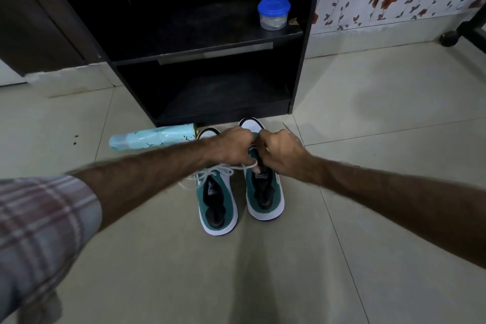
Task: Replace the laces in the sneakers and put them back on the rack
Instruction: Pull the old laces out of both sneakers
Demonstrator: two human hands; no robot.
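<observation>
Two green and white sneakers stand side by side on the tiled floor, toes toward the dark rack (297, 81). The left sneaker (218, 202) has a white lace (215, 172) tied in a bow. Over the front of the right sneaker (264, 192), my left hand (232, 147) and my right hand (281, 155) are held close together with curled fingers. A loop of white lace runs from my left hand to the right sneaker's eyelets. My hands hide the lace ends and the eyelets under them.
A light blue bottle (155, 137) lies on the floor left of the shoes, against the rack's base. A small container with a blue lid (273, 13) stands on the rack's upper shelf. A chair wheel (451, 38) shows at the far right, below a floral cloth.
</observation>
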